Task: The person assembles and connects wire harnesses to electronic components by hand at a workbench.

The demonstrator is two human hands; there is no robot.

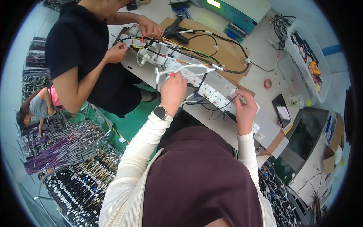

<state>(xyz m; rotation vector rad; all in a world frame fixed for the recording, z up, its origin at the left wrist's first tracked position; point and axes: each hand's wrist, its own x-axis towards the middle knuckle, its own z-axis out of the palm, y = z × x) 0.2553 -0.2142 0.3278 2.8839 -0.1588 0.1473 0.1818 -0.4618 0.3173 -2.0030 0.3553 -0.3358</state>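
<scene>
A wire harness of black, white, yellow and green cables [242, 70] lies along a long white fixture board [194, 80] set with connector blocks [216, 99]. My left hand [174, 92], with a watch at its wrist, is closed on a white cable [193, 66] with a red part at the fingertips. Farther right, my right hand [246, 109] pinches a thin black wire [229, 103] over the board's near end. Its thumb and index finger meet around the wire, close to a white connector block.
At the left, a co-worker's hands [149, 28] handle wires at the board's far end. Beyond the board lie cardboard [223, 51] and a black tool [175, 30]. Red tape [267, 83], a phone [281, 109] and a plastic bin [321, 75] are right. Cable bundles [81, 181] hang at lower left.
</scene>
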